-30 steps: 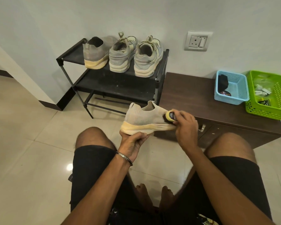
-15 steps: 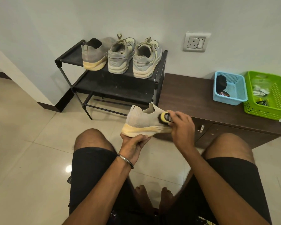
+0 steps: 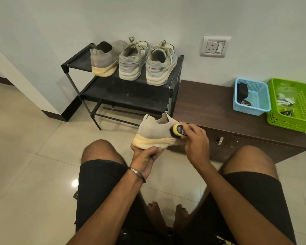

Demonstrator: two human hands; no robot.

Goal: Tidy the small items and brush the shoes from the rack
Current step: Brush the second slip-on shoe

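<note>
Shoe (image 3: 155,132) in mid-air before the rack (image 3: 131,92): we are gripping its sole with our left hand (image 3: 145,156), our right hand (image 3: 194,138) pinching a brush (image 3: 178,130), bristles mostly hidden.

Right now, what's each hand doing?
Left hand: grips the knit shoe from under its sole.
Right hand: grips the brush, bristles on the shoe.

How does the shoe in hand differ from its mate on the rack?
The held shoe is off the rack, lying side-on, its sole gripped from below by the left hand; the mate stands upright on the top shelf, heel toward the camera. The right hand presses a brush on the held shoe; nothing touches the mate. Both are grey knit with yellowed soles.
</note>
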